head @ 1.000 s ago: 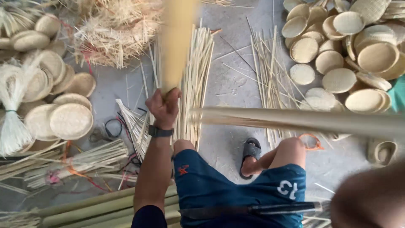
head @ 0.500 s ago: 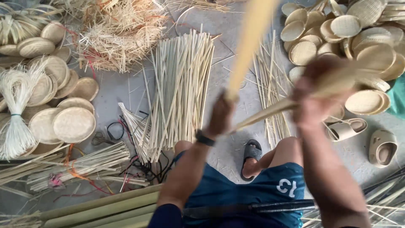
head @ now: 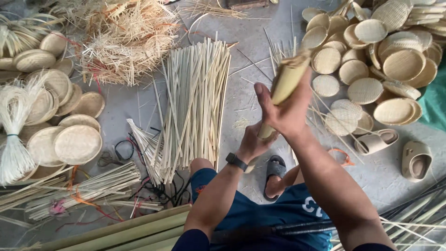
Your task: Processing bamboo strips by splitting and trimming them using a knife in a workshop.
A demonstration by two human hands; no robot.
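Both my hands grip a pale green bamboo piece (head: 287,82) held upright and tilted right in front of me. My right hand (head: 284,109) wraps its middle. Just below, my left hand (head: 251,142), with a black wristwatch, clasps its lower end. Under them a long pile of thin bamboo strips (head: 195,100) lies on the grey floor. My knees in blue shorts and a foot in a dark sandal (head: 275,169) show beneath my arms.
Round woven bamboo trays (head: 367,56) heap at the right; more woven trays (head: 69,139) lie at the left. A tangle of bamboo shavings (head: 125,42) sits top left. Two tan slippers (head: 395,148) lie right. Green bamboo poles (head: 125,230) run along the bottom.
My hands have come together lower on the bamboo piece, and it has swung from a long raised position down to a short upright hold; the view has tilted toward the strips.
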